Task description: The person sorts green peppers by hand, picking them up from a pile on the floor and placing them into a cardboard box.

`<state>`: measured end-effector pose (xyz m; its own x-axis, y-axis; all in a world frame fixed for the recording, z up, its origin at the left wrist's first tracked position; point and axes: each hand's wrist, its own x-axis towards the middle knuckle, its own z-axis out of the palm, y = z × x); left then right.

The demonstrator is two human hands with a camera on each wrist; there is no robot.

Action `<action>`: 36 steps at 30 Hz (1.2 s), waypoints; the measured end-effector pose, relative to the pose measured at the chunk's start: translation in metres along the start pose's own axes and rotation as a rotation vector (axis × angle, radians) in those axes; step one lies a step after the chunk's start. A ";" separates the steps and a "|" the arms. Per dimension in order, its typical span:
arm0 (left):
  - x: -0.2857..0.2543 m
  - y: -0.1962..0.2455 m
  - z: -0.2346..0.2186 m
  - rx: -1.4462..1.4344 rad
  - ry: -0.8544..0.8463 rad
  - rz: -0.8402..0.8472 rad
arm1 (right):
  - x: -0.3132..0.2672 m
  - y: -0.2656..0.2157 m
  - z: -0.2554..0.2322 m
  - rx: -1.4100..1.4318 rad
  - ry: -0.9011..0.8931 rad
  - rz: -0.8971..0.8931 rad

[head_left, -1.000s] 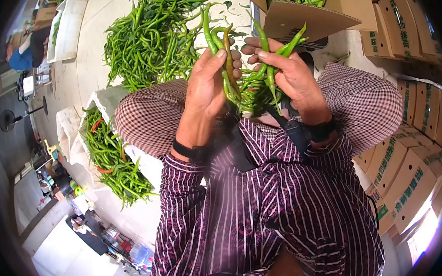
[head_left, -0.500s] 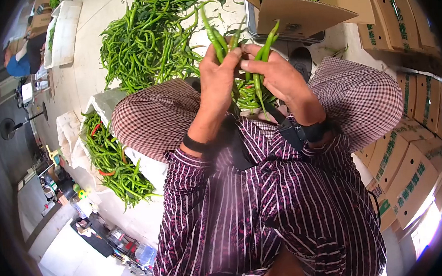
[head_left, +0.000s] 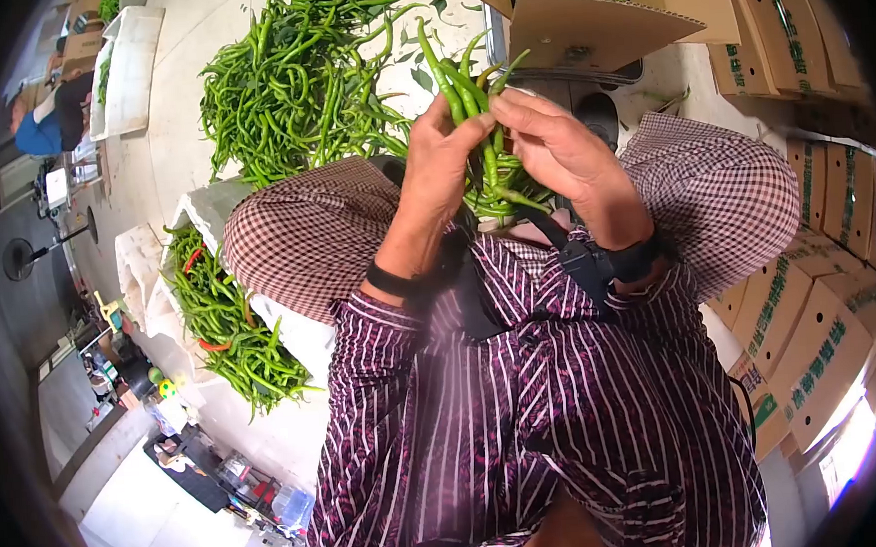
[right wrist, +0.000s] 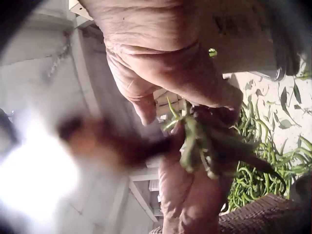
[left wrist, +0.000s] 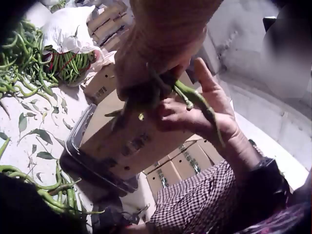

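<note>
Both hands meet over the lap in the head view. My left hand (head_left: 437, 165) grips a bunch of long green chili peppers (head_left: 460, 92), their upper ends fanning out above the thumb. My right hand (head_left: 565, 153) pinches chili peppers against the same bunch, thumb and forefinger close to the left thumb. Below the fingers, some pepper ends (head_left: 493, 164) hang down. In the right wrist view, stem ends (right wrist: 195, 146) stick out between the two hands. A single green pepper (left wrist: 200, 100) lies across the right hand in the left wrist view. A smaller heap of green chili peppers (head_left: 499, 199) sits beneath the hands.
A large pepper heap (head_left: 281, 103) spreads over the floor ahead, with loose leaves beside it. An open cardboard box (head_left: 603, 27) of peppers stands front right. At left is a white-lined container of peppers (head_left: 228, 324). Stacked cartons (head_left: 819, 353) line the right; another person (head_left: 49, 125) is far left.
The hands were apart, each holding peppers. They have come together, and the right hand's peppers now lie against the left hand's bunch.
</note>
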<state>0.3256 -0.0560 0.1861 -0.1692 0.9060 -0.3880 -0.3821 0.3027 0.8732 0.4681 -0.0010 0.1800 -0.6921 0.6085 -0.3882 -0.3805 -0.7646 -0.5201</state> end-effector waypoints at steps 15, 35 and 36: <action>-0.017 0.022 0.001 -0.275 -0.042 -0.023 | -0.010 -0.014 0.010 -0.229 -0.058 -0.110; -0.011 0.016 0.002 -0.182 0.058 0.053 | -0.014 -0.016 0.012 -0.239 -0.129 -0.088; -0.008 0.015 0.004 -0.068 0.111 0.081 | -0.016 -0.019 0.014 -0.337 -0.185 -0.083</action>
<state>0.3249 -0.0581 0.2032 -0.3000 0.8870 -0.3510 -0.4227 0.2062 0.8825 0.4782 0.0006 0.2064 -0.7778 0.5934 -0.2070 -0.2383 -0.5833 -0.7765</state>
